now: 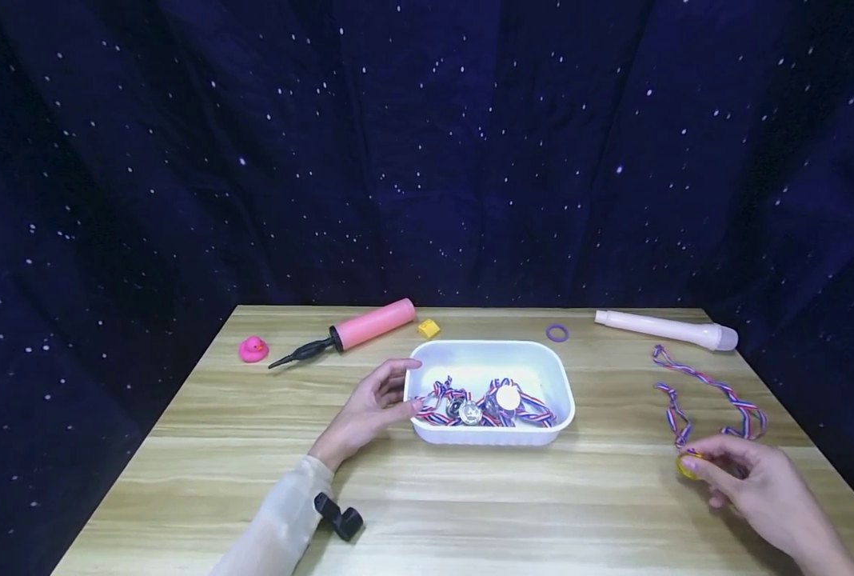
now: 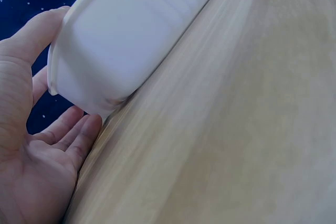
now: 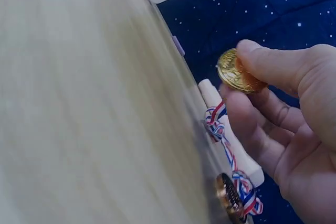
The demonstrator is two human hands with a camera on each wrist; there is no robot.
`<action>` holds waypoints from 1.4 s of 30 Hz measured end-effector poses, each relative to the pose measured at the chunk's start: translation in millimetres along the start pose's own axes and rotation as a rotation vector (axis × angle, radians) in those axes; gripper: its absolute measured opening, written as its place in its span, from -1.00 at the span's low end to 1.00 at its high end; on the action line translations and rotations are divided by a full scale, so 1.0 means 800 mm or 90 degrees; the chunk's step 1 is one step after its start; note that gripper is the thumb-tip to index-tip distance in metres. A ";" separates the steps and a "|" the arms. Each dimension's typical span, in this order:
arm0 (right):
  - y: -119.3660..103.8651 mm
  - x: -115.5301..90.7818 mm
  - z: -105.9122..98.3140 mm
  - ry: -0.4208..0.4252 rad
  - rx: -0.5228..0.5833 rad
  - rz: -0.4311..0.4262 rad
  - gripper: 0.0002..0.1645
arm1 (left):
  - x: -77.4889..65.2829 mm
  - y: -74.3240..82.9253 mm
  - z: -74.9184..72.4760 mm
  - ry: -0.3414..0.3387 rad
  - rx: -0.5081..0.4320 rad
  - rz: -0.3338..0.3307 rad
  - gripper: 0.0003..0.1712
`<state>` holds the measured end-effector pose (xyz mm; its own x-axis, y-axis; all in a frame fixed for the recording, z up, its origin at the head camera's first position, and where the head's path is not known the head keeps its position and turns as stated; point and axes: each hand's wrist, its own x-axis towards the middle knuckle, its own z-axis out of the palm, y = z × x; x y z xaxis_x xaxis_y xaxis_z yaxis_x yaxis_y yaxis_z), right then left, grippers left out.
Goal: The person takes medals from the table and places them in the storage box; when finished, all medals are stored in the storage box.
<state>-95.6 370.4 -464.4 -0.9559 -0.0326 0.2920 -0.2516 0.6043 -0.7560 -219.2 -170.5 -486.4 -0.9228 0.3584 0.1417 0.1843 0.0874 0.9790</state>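
Note:
A white plastic basin [image 1: 484, 434] holds several silver medals [image 1: 470, 413] on red, white and blue ribbons. My left hand [image 1: 369, 408] holds its left end, with thumb and index finger at the rim; in the left wrist view the other fingers [image 2: 86, 135] curl below the rim. Away to the right, my right hand [image 1: 754, 484] pinches a gold medal [image 3: 233, 72] between thumb and fingers. Its knotted striped ribbon [image 1: 675, 416] trails over the table. A bronze-coloured medal [image 3: 227, 198] with ribbon shows below the hand in the right wrist view; the hand hides it from the head view.
Along the back of the wooden table [image 1: 470, 512] lie a pink rubber duck [image 1: 253, 349], a pink hand pump [image 1: 373, 324], a small yellow block [image 1: 428, 328], a purple ring [image 1: 557, 333] and a white microphone-shaped stick [image 1: 664, 330]. Another striped ribbon [image 1: 722, 388] lies near the right edge.

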 end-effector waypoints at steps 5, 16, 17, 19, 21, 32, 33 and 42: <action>-0.012 0.002 -0.004 -0.012 0.044 0.034 -0.87 | -0.003 -0.002 0.000 0.000 0.004 -0.001 -0.26; -0.028 0.022 -0.009 0.024 0.026 0.006 -0.92 | 0.000 -0.001 0.002 0.003 -0.001 0.000 -0.27; -0.031 0.025 -0.010 0.031 0.025 -0.001 -0.94 | 0.000 -0.001 0.002 0.002 0.000 0.000 -0.27; -0.036 0.033 -0.011 0.044 0.031 -0.010 -0.95 | 0.000 -0.001 0.002 0.000 0.001 0.001 -0.27; -0.041 0.041 -0.011 0.057 0.039 -0.012 -0.95 | 0.000 -0.001 0.001 -0.001 0.002 0.002 -0.27; -0.075 0.077 -0.013 0.046 0.039 -0.031 -0.87 | 0.003 0.001 0.002 0.001 -0.002 0.002 -0.25; -0.078 0.079 -0.013 0.045 0.036 -0.032 -0.86 | 0.003 0.001 0.002 0.001 -0.001 0.004 -0.25; -0.101 0.100 -0.013 0.045 0.043 -0.029 -0.85 | 0.003 0.000 0.001 0.006 -0.001 0.001 -0.25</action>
<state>-150.0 327.2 -373.9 -0.9308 -0.0009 0.3656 -0.3060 0.5489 -0.7779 -220.9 -168.9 -486.5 -0.9258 0.3493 0.1447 0.1855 0.0860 0.9789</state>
